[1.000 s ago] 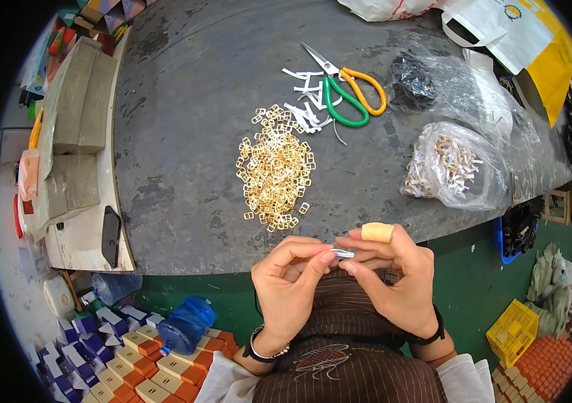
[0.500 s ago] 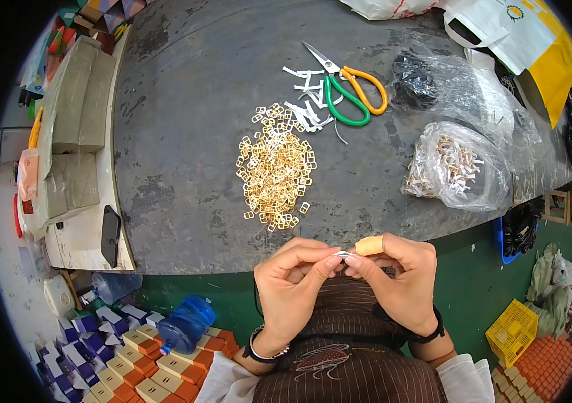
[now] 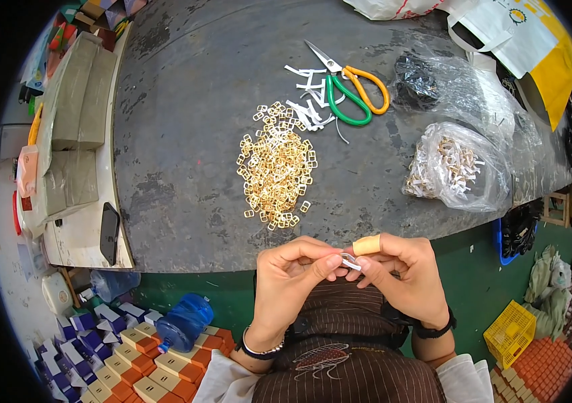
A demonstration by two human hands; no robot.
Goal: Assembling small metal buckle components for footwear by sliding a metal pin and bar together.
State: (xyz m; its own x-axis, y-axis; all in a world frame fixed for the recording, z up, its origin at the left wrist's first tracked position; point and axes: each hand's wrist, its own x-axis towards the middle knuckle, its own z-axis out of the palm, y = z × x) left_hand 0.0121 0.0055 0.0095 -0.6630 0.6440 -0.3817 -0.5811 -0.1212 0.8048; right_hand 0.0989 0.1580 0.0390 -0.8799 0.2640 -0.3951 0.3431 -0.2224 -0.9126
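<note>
My left hand (image 3: 287, 277) and my right hand (image 3: 407, 274) meet just off the table's near edge. Thumb and forefinger of each pinch a short white strip (image 3: 351, 263), which bends between the fingertips. Whether a metal buckle sits on it is too small to tell. A tan wrap covers my right forefinger. Beyond my hands lies a heap of small gold buckles (image 3: 276, 176). Several loose white strips (image 3: 309, 115) lie past the heap, beside scissors (image 3: 346, 91) with one green and one orange handle.
At the right of the dark table (image 3: 185, 121), a clear plastic bag (image 3: 460, 168) holds pieces with white strips and gold metal. Crumpled plastic and a white-and-yellow bag (image 3: 534, 54) lie behind it. A phone (image 3: 109, 234) rests on the left ledge. Boxes and a blue water bottle (image 3: 185, 322) are below left.
The white strip has tilted downward between my fingertips and more of it shows. My right hand has turned slightly and shifted. The things on the table stay where they were.
</note>
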